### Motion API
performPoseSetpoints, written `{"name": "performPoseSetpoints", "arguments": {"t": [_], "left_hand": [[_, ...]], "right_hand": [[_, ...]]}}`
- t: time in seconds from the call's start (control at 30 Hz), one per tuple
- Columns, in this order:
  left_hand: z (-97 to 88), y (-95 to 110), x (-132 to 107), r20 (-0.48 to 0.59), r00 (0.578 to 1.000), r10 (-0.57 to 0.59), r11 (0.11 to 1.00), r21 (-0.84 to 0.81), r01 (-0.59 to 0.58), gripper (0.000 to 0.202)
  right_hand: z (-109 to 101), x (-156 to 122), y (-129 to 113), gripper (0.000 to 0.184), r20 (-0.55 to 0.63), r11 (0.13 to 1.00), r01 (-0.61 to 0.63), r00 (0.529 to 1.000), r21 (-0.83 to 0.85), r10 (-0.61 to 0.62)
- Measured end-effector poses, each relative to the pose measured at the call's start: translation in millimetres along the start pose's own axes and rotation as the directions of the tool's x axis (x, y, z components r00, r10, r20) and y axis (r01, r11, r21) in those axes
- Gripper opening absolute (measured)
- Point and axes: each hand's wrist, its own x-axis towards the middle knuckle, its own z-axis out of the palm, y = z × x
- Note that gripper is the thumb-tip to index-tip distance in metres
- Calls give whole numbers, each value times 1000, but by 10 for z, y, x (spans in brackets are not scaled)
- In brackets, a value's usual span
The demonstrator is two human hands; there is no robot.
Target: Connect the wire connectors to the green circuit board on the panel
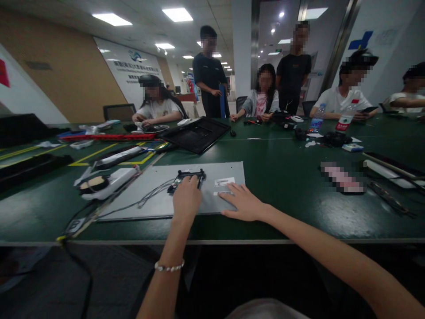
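Observation:
A flat grey metal panel point(212, 170) lies near the table's front edge, with white labels point(224, 182) toward its right side. On it sits a black bracket point(191, 172) with a small green circuit board, and thin dark cables point(149, 195) run from it to the left. My left hand point(187, 197) is on the bracket with its fingers bent and drawn together; the fingertips are partly hidden. Lying on the panel's right part, next to the labels, my right hand point(244, 203) has its fingers spread and holds nothing.
Behind the panel rests a black plastic frame point(195, 134). A white power strip point(121, 182) and cables lie left. At right are a phone point(341, 177), bottles point(345, 117) and a long white-and-black piece point(388, 173). Several people sit or stand across the green table point(285, 177).

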Motion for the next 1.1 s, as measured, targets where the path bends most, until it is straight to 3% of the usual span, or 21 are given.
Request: {"name": "performPoseSetpoints", "arguments": {"t": [0.1, 0.23, 0.43, 0.53, 0.63, 0.77, 0.87, 1.0, 1.1], "left_hand": [[16, -182, 135, 101, 994, 30, 1000, -5, -30, 42], [3, -422, 343, 119, 991, 57, 998, 12, -59, 40], [-100, -727, 1118, -146, 985, 92, 995, 48, -86, 43], [51, -877, 1556, -115, 981, 154, 985, 91, -144, 39], [332, -998, 1836, -25, 979, 203, 975, 95, -200, 42], [681, -1095, 1954, 194, 944, 268, 962, 1, -273, 41], [800, -1176, 1948, 243, 933, 264, 964, -49, -260, 39], [750, -1326, 1918, 202, 945, 258, 966, -78, -247, 44], [651, -1378, 1875, 202, 928, 313, 949, -97, -299, 43]], "right_hand": [[-31, -9, -11, 70, 18, 1000, -8, 1000, 18, 7], [-72, -31, -27, 71, 43, 999, -12, 999, 53, 10], [-112, -43, -37, 72, 72, 997, -23, 997, 69, 18], [-104, -35, -35, 73, 70, 998, -20, 997, 67, 15], [-77, -22, -25, 72, 64, 998, -21, 998, 62, 17], [-42, -5, -15, 72, 39, 999, -8, 999, 43, 6], [-24, 3, -12, 72, 29, 1000, 5, 1000, 31, -6], [-1, 4, -5, 71, 18, 1000, 2, 1000, 22, -2], [4, -2, -5, 70, 18, 1000, -3, 1000, 26, 3]]}}
